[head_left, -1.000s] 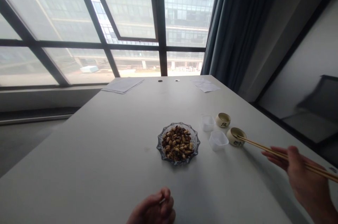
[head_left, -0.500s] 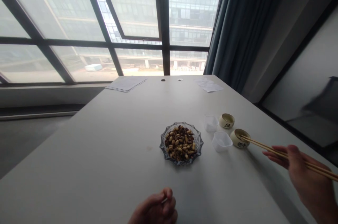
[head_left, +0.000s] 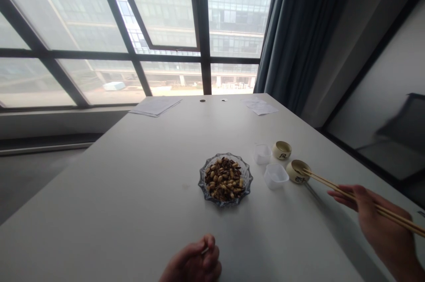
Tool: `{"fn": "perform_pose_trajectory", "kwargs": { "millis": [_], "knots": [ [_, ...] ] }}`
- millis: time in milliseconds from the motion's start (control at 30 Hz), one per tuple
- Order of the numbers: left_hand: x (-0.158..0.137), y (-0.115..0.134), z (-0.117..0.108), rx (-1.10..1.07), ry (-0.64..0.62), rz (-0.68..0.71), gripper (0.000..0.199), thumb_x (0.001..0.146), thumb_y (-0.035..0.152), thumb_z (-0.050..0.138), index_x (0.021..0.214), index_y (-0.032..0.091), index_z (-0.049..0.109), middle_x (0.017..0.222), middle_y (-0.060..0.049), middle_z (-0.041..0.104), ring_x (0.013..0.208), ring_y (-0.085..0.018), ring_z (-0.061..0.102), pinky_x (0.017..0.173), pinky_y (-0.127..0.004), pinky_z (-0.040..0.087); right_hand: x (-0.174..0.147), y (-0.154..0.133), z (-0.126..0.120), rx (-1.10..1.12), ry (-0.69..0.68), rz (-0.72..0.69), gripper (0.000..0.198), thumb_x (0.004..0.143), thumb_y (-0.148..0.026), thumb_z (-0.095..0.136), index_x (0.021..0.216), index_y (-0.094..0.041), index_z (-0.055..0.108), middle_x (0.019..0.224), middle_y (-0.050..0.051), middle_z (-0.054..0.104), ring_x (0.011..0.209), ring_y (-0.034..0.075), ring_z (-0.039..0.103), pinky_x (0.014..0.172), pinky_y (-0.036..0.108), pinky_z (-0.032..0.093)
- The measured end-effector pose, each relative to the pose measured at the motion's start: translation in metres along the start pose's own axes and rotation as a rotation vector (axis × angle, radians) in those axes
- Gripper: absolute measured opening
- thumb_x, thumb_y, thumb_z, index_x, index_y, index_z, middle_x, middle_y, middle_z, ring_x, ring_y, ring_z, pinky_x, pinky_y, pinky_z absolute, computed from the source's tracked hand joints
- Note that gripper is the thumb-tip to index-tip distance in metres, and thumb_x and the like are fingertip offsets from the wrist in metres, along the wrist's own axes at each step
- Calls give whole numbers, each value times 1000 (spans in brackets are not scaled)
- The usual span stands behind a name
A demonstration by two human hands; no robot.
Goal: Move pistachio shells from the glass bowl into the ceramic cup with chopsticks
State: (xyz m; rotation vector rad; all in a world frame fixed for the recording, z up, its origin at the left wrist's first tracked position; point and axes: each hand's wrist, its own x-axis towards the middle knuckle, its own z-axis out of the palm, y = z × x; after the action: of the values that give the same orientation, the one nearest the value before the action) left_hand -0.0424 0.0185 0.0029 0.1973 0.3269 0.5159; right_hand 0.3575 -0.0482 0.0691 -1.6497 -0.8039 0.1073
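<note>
One left hand (head_left: 196,260) is curled closed, with nothing visible in it; the right hand (head_left: 381,219) pinches the chopsticks (head_left: 327,182), probably light, stiff, best taken mid-length. Their tips are at the lettered cup (head_left: 293,176), right of the glass bowl (head_left: 247,179).

The chopsticks (head_left: 320,179) look wooden, the bowl (head_left: 246,179) glass, cups (head_left: 282,154) perhaps ceramic.

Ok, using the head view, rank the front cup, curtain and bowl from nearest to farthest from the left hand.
1. Bowl: just ahead of the left hand.
2. Front cup: right of the bowl.
3. Curtain: far off, right side.
</note>
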Motion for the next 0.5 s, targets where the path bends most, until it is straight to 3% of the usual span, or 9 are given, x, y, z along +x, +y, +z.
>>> {"fn": "perform_pose_trajectory", "kwargs": {
  "millis": [267, 367, 500],
  "knots": [
    [0, -2, -1, -40, 3, 11, 15, 79, 30, 74, 84, 18, 66, 67, 3, 43, 59, -10, 37, 58, -24, 23, -21, -33, 16, 33, -7, -91, 42, 93, -57, 60, 93, -18, 75, 78, 11, 78, 69, 28, 77, 72, 38, 64],
    [-1, -3, -1, -24, -5, -4, 15, 79, 29, 74, 83, 18, 65, 66, 3, 42, 59, -10, 36, 58, -24, 24, -32, -47, 40, 144, -142, -117, 37, 93, -54, 61, 94, -20, 76, 78, 9, 78, 68, 27, 77, 69, 37, 64],
    [-1, -2, 0, -4, -1, 11, 15, 79, 30, 73, 84, 19, 64, 66, 3, 41, 58, -10, 36, 58, -24, 24, -40, -62, 84, 265, -422, -202, 32, 97, -47, 58, 89, -22, 76, 79, 8, 77, 67, 24, 75, 63, 34, 63]
  ]
}}
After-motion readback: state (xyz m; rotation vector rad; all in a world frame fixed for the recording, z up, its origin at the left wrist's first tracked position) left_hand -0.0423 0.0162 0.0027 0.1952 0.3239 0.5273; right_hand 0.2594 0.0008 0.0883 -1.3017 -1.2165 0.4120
